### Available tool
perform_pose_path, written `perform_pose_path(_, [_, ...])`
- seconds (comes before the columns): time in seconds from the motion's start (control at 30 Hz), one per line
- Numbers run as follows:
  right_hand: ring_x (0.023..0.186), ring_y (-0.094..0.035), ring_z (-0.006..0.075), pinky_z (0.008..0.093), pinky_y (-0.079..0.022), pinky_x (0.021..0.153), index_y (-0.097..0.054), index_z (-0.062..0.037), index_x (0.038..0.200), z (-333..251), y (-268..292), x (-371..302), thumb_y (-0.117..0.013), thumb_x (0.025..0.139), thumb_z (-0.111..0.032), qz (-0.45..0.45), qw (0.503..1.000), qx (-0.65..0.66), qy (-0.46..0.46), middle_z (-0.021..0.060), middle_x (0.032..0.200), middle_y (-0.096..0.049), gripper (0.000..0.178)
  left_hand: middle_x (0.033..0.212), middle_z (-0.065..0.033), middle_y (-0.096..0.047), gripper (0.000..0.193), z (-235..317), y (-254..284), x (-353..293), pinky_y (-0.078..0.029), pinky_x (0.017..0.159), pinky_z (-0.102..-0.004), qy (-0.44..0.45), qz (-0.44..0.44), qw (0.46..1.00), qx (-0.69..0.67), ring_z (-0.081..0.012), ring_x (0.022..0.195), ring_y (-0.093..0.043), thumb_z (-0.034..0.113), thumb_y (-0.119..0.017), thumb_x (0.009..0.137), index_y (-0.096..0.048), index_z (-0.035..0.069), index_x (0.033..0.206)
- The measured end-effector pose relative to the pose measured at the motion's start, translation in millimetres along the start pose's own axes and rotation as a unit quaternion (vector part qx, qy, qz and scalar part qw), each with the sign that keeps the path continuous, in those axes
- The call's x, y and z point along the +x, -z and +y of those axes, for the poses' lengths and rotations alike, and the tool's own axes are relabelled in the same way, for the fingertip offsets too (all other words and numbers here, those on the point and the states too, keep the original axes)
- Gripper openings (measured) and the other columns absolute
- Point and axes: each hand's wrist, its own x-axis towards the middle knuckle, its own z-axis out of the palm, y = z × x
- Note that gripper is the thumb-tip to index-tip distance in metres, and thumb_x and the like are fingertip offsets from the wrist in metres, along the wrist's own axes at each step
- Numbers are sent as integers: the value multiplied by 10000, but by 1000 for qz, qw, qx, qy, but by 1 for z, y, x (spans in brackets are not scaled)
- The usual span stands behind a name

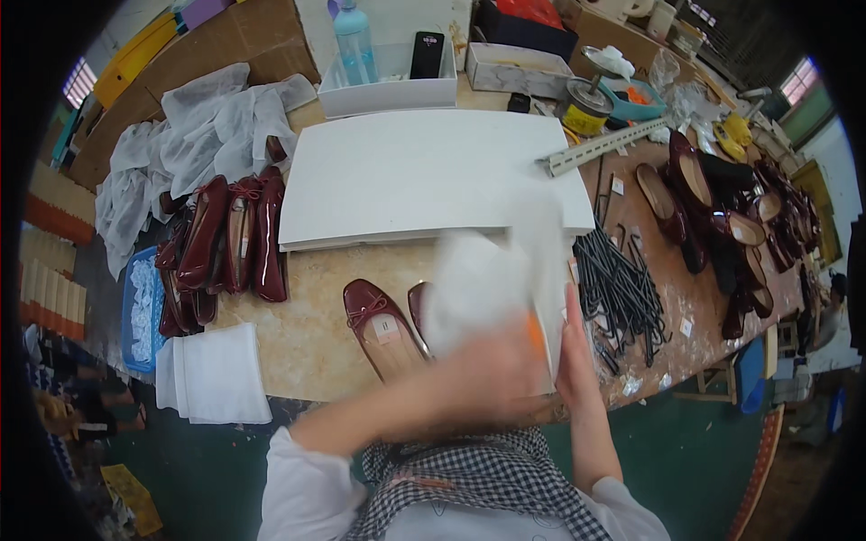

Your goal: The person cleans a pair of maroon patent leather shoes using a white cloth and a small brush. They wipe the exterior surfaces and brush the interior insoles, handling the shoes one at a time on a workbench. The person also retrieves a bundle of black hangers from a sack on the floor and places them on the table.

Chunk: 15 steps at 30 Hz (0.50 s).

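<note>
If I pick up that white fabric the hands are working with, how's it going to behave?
The white fabric probably flops and drapes: it bunches loosely between the left hand and right hand. It looks thin and light, like the crumpled white sheets nearby. Motion blur hides its texture.

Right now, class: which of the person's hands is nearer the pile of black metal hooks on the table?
Right. The right hand stands edge-on just left of the black metal hooks, almost touching them. The left hand, blurred, is farther left, over the dark red shoes.

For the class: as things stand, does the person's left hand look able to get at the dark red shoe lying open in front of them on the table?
Probably yes. The dark red shoe lies uncovered just left of the blurred left hand, with bare table around it. The hand seems busy with white wrapping, which it may need to release first.
</note>
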Motion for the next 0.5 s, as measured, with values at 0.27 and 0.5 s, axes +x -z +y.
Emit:
perform_pose_path(0.27, [1260, -444, 235, 377, -407, 1013, -375, -34, 1393, 4, 1, -11, -637, 871, -156, -94, 964, -170, -180, 139, 1396, -421, 597, 1071, -156, -643, 137, 28, -16, -52, -509, 773, -389, 150, 187, 965, -108, -299, 911, -650, 89, -651, 782, -649, 53, 914])
perform_pose_path(0.5, [1314, -400, 300, 377, -379, 1028, -492, 13, 1280, -11, -8, 6, -655, 795, -89, -142, 846, -499, 122, 207, 1411, -400, 522, 1140, -165, -578, 352, 4, -49, -22, -482, 833, -323, 348, 252, 786, -445, -216, 958, -623, 161, -467, 944, -465, 31, 1272])
